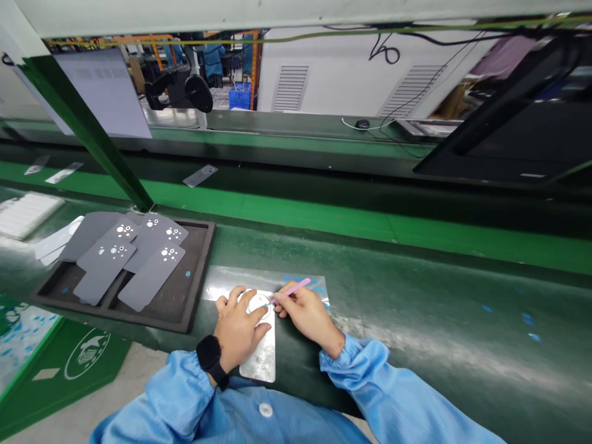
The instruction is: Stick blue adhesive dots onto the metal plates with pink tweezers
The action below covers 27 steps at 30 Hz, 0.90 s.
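Observation:
Flat on the green bench in front of me lies a silvery phone-sized panel with a round camera area near its top. My left hand rests over the panel, fingers spread, pressing it from the left. Pink tweezers are pinched in my right hand, their tip down at the panel's round area, where a small blue spot shows. Under the panel's top end is a clear film strip with blue bits stuck on its right part.
To the left, a dark tray carries several grey panels with camera holes. A green post rises behind it. Beyond runs a green belt with a loose clear piece. Blue scraps dot the bench at right.

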Each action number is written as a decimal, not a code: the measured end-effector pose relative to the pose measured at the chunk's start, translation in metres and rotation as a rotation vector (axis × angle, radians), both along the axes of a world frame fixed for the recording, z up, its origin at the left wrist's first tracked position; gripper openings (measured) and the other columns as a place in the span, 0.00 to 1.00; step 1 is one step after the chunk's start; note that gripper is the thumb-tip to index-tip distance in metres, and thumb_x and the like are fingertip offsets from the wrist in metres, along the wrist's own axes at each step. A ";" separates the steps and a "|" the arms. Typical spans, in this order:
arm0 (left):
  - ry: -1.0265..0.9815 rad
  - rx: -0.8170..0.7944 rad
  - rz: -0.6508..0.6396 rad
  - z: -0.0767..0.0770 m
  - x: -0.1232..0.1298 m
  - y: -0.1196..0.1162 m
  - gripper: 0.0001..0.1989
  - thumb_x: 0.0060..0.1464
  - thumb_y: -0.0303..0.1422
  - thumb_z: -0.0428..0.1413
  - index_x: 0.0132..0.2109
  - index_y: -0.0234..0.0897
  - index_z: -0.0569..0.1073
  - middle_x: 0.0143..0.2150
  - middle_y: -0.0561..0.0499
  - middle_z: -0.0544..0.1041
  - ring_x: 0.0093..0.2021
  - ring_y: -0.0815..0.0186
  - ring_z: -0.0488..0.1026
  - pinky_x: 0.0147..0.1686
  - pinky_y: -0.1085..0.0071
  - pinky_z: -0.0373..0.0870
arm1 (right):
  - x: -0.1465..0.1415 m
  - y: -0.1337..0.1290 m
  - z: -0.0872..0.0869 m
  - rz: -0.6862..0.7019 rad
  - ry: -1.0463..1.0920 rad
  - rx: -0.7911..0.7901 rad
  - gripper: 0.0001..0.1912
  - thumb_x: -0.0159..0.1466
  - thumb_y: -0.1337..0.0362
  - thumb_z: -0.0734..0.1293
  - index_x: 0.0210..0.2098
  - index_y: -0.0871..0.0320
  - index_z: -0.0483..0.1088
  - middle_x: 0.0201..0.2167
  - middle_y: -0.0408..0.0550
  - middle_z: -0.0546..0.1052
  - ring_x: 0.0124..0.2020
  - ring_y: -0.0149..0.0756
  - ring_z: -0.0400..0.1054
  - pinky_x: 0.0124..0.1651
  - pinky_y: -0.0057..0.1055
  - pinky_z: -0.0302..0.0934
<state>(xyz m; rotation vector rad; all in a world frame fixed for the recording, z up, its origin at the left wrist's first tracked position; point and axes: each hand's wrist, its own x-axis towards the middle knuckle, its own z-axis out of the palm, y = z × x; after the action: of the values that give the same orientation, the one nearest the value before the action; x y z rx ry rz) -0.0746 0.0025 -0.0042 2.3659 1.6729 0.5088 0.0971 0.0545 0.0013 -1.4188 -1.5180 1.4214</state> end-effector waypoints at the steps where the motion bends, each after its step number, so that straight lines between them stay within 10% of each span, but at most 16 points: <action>1: -0.002 0.003 0.002 0.000 0.000 0.000 0.10 0.52 0.37 0.61 0.43 0.46 0.77 0.55 0.45 0.71 0.56 0.47 0.60 0.44 0.51 0.58 | 0.001 -0.002 0.000 0.029 -0.023 0.036 0.14 0.59 0.52 0.64 0.27 0.55 0.68 0.21 0.44 0.75 0.22 0.35 0.71 0.27 0.30 0.67; 27: 0.020 0.025 0.020 0.002 0.006 -0.004 0.10 0.54 0.33 0.58 0.44 0.43 0.76 0.55 0.43 0.70 0.55 0.46 0.61 0.44 0.50 0.60 | 0.001 -0.020 0.000 0.183 -0.337 0.479 0.12 0.65 0.60 0.58 0.28 0.53 0.68 0.26 0.48 0.75 0.30 0.39 0.71 0.37 0.33 0.64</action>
<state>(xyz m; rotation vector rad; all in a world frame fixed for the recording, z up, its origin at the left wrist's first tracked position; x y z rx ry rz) -0.0688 -0.0017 -0.0021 2.3819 1.7103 0.5135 0.0981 0.0350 0.0008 -1.2805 -2.0773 0.8484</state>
